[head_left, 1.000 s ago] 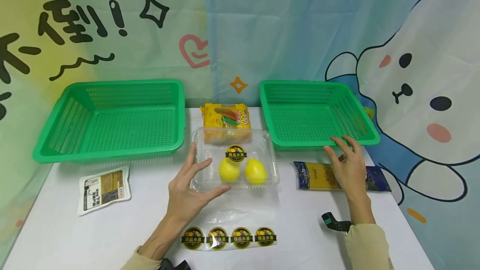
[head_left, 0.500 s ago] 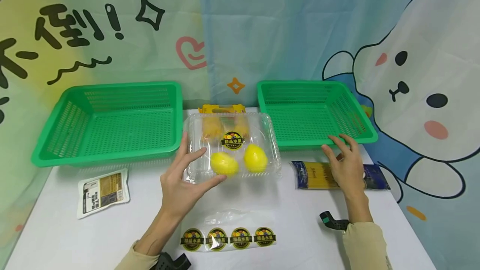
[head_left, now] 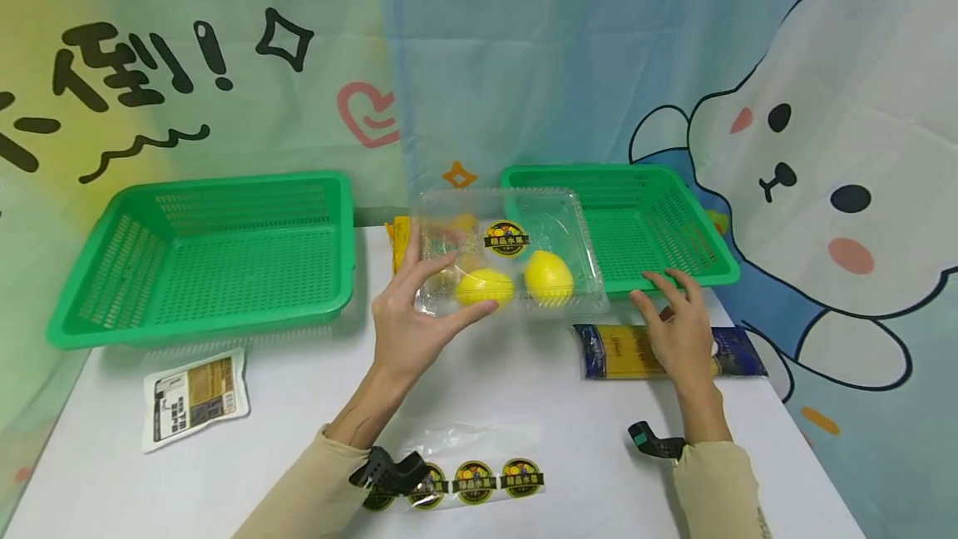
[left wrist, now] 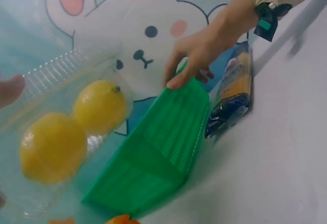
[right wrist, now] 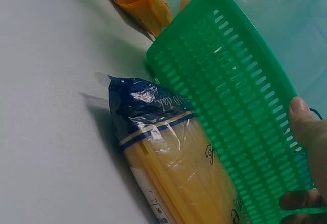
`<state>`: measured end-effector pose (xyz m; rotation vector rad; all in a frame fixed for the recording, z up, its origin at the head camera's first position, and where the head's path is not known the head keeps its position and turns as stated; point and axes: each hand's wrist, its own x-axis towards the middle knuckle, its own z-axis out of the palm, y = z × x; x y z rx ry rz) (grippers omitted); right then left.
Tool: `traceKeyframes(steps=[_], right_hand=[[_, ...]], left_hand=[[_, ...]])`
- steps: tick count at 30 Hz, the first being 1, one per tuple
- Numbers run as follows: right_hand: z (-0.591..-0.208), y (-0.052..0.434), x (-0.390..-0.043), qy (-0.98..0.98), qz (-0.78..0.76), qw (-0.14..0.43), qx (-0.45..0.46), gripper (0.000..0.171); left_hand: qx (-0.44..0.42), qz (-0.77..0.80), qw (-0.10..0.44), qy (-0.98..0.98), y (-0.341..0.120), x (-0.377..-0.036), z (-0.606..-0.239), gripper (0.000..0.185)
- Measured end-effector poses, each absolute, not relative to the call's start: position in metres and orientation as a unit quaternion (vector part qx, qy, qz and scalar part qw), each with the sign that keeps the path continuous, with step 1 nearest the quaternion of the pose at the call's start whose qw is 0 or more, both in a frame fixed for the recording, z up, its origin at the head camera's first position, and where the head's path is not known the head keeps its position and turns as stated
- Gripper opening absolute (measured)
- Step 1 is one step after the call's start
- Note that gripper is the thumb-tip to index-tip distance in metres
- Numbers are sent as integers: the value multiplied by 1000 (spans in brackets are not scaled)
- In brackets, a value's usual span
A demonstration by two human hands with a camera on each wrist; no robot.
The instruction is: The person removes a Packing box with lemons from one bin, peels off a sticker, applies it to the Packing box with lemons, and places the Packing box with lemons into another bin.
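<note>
My left hand [head_left: 407,318] grips the left side of a clear plastic clamshell box [head_left: 506,238]. Two lemons, one on the left [head_left: 485,287] and one on the right [head_left: 549,277], lie inside it under the lid. The box is raised off the table and overlaps the left part of the right green basket [head_left: 636,231] in the head view. My right hand [head_left: 681,335] pinches that basket's front rim, its thumb [right wrist: 301,114] on the outer wall. Below the right hand lies a pack of spaghetti [right wrist: 173,157], partly hidden by it in the head view.
Another green basket [head_left: 247,260] stands at the back left. A yellow snack bag [right wrist: 140,1] sits between the baskets, mostly behind the box in the head view. A white pouch [head_left: 196,398] lies front left. A clear bag with round fruit labels [head_left: 479,481] lies in front.
My left hand has lifted the box of lemons from the table and carried it right, towards the right basket. The lemon on the left has rolled over. The right hand stays at the rim.
</note>
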<state>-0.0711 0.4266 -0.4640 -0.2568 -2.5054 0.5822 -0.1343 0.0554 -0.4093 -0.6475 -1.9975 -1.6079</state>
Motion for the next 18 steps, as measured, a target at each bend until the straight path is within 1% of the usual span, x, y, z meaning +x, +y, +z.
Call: traceKeyframes(steps=[12,18], right_hand=[[-466,428,-70,-930,217,282,-92,41],[-467,428,-71,-930,220,280,-94,41]], left_hand=[[-222,-604,190,-741,102,-156,-402,64],[-222,-598,187,-747,120,-167,-401,64]])
